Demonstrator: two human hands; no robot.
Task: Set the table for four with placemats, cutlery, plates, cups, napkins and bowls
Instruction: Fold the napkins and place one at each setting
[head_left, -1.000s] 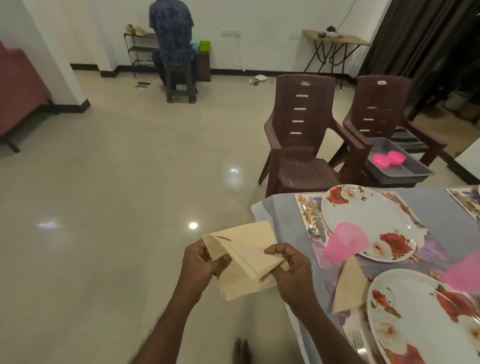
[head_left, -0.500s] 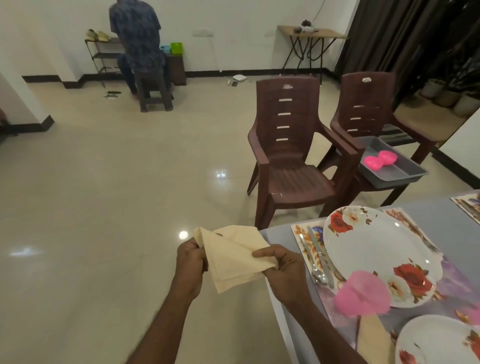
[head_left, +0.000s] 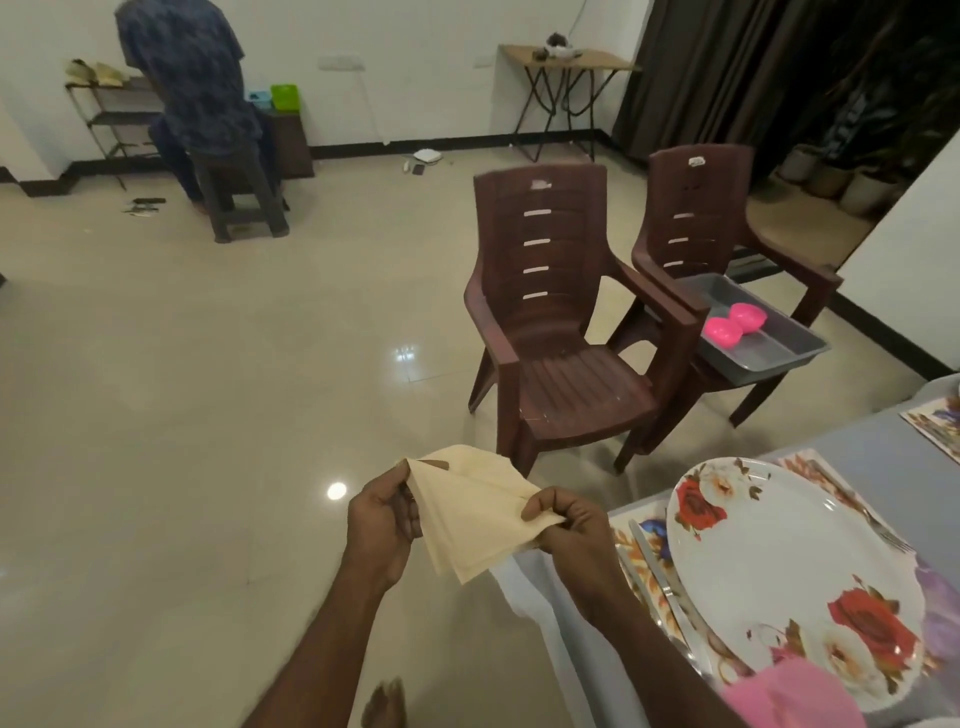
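— Where's open room?
— Bare floor (head_left: 218, 415) lies left of the surface (head_left: 878, 457).
— And on it?
— The plate (head_left: 779, 561), knife (head_left: 660, 566) and pink cup (head_left: 789, 696) crowd the near corner; a chair (head_left: 561, 332) stands just beyond.

Plate (head_left: 779, 561) on placemat (head_left: 641, 561), knife (head_left: 660, 577) left of it (touching), chairs (head_left: 550, 332) behind

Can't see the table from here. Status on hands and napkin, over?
Left hand and right hand both pinch the folded napkin, held off the table's edge. Plate and knife set on placemat. Nothing in the way.
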